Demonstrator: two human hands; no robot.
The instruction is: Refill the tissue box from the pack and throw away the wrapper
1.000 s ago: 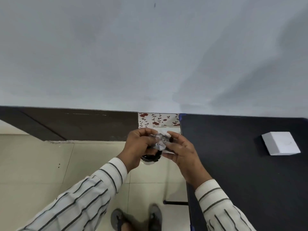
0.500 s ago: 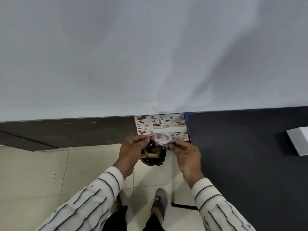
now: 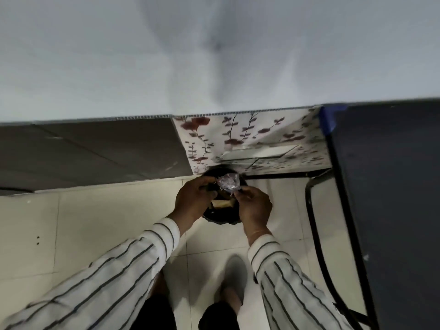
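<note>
- My left hand (image 3: pixel 194 198) and right hand (image 3: pixel 253 206) both pinch the crumpled clear wrapper (image 3: pixel 229 183), held above the black bin (image 3: pixel 221 216) on the floor beside the table's left edge.
- The wrapper is light; released off-centre, it could drift past the bin's rim onto the tiles.
- It may cling to my fingers and not drop cleanly.
- My hands cover most of the bin's opening, and the tissue box is out of view.

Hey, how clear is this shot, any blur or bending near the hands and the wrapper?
Head view: dim, soft overall; sleeves and shoe smeared by motion; crumpled wrapper glints between left hand and right hand; table edge bowed by the wide lens.
</note>
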